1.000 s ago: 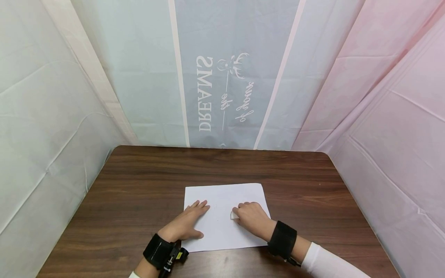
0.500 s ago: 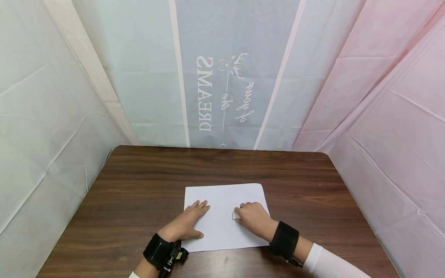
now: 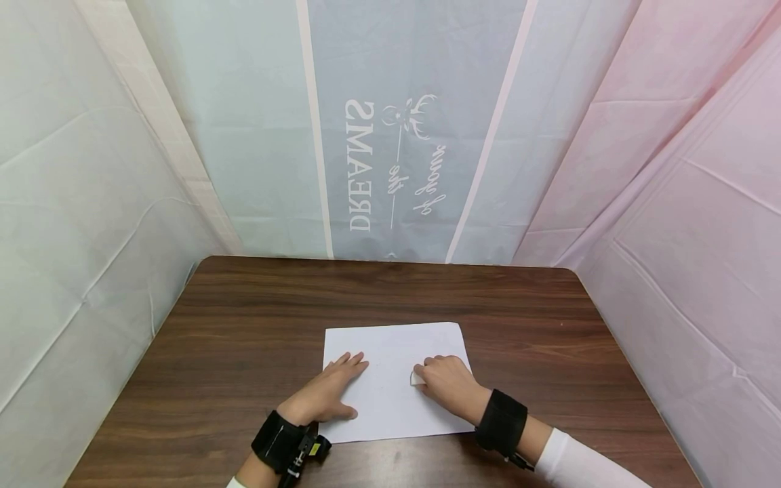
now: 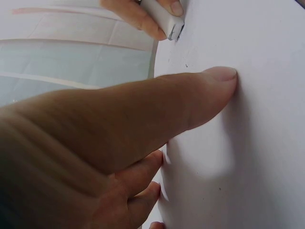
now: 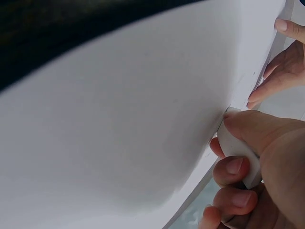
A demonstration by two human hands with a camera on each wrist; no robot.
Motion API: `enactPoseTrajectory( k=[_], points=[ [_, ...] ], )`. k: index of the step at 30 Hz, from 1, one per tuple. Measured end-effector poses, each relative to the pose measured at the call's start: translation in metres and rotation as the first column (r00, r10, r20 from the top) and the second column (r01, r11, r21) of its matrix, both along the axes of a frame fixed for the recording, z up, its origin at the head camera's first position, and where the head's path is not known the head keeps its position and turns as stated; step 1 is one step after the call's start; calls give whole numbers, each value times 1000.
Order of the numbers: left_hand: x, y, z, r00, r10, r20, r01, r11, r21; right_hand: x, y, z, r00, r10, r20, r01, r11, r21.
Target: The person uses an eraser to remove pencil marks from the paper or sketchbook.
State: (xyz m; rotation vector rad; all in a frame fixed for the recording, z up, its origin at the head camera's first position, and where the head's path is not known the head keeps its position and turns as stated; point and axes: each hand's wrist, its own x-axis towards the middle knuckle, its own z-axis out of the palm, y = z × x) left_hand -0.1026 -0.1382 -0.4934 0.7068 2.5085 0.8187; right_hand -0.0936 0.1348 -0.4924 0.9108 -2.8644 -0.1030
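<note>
A sheet of white paper (image 3: 390,407) lies on the brown wooden table (image 3: 262,298). My left hand (image 3: 329,392) rests on its left part, fingers spread and thumb (image 4: 209,88) out to the side. On the right half of the sheet, my right hand (image 3: 450,383) grips a white eraser (image 5: 238,145) between thumb and curled fingers. One end of the eraser sits against the paper, and its tip shows dark smudges in the left wrist view. A few dark crumbs lie on the sheet close to it.
Both wrists wear black straps, the right strap (image 3: 502,423) near the paper's lower right corner. A printed curtain (image 3: 415,54) hangs behind the table, with pale sheets (image 3: 689,224) along the sides.
My right hand has slid slightly to the right over the paper with the eraser in its grip. The left hand and the sheet have stayed in place.
</note>
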Motion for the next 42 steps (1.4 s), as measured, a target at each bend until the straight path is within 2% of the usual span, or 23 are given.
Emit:
enactPoseTrajectory(
  k=[9, 26, 42],
  points=[
    [0, 1, 1, 1000, 2, 4, -2, 1000, 0, 1, 3, 2, 1000, -8, -6, 8, 1000, 14],
    [1, 1, -1, 1000, -1, 3, 1, 1000, -6, 0, 11, -3, 999, -5, -33, 6, 1000, 30],
    [1, 0, 1, 1000, -2, 16, 2, 1000, 1, 1, 16, -3, 999, -24, -24, 25, 999, 39]
  ],
)
